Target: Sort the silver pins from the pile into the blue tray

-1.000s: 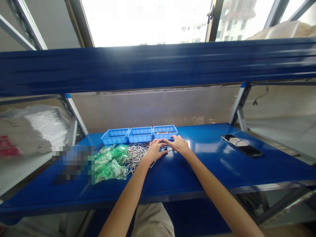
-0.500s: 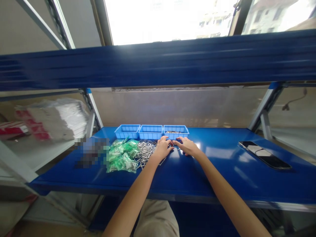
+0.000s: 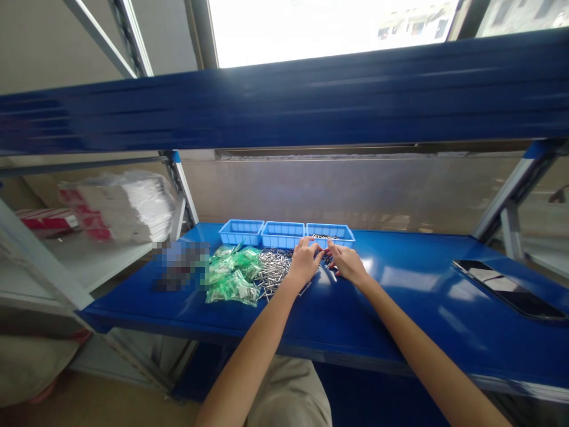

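A loose pile of silver screw-like metal pieces [image 3: 273,270] lies on the blue table [image 3: 400,308]. My left hand [image 3: 304,260] rests over the pile's right side, fingers bent; whatever its fingertips touch is too small to tell. Facing it from the right is my right hand [image 3: 347,261], its thumb and fingers apart beside a few small metal pieces. Behind the hands stand three blue trays: the left tray [image 3: 242,231] and middle tray [image 3: 283,235] show no contents, while the right tray [image 3: 331,235] holds some metal pieces. Green-and-clear plastic bags [image 3: 233,276] lie left of the pile.
A dark phone [image 3: 509,287] lies at the table's right. At the far left is a blurred dark object [image 3: 182,267]. Plastic-wrapped white and red boxes [image 3: 120,207] sit on the side shelf. A blue shelf beam [image 3: 284,107] crosses above the table.
The view has shifted, so the table's contents appear farther right. My two hands have come closer together, and the fingers of my right hand are more bent over the small pieces.
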Tool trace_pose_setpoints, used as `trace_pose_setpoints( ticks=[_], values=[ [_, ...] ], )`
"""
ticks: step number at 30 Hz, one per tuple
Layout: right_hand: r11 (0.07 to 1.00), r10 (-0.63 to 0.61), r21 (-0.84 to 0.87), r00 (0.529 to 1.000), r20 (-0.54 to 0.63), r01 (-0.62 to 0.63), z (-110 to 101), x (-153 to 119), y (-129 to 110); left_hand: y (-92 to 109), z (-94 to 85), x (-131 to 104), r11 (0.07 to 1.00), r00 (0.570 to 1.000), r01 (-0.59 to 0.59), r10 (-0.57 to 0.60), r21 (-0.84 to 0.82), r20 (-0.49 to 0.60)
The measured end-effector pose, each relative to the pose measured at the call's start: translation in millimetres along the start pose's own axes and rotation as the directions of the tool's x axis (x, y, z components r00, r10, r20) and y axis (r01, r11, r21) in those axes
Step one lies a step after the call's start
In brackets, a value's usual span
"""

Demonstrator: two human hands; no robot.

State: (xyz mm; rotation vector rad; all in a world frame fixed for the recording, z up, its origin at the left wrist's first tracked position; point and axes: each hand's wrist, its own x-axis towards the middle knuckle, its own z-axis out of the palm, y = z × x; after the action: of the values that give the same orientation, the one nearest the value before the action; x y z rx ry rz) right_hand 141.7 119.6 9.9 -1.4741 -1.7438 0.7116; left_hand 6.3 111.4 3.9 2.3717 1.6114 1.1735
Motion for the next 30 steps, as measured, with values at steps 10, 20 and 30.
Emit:
trace_pose_setpoints(
  ticks=[10, 20, 30],
  values=[
    [0.981, -0.188, 0.023, 0.975, -0.116, 0.192, 0.0, -3.1, -8.8, 4.5, -5.7, 4.8, 0.985, 0.977, 0.059, -0.090, -0.162, -0.194],
    [0.933, -0.361, 0.007, 0.932, -0.024, 0.361, 8.8, -0.5, -6.3, -6.1, -5.4, 10.8, 0.903, 0.945, 0.214, -0.287, -0.373, -0.153],
    [0.905, -0.421, -0.073, 0.907, -0.016, 0.419, 8.8, -1.8, -8.2, -13.5, -3.0, 13.6, 0.648, 0.903, 0.338, -0.428, -0.683, 0.041]
  ],
)
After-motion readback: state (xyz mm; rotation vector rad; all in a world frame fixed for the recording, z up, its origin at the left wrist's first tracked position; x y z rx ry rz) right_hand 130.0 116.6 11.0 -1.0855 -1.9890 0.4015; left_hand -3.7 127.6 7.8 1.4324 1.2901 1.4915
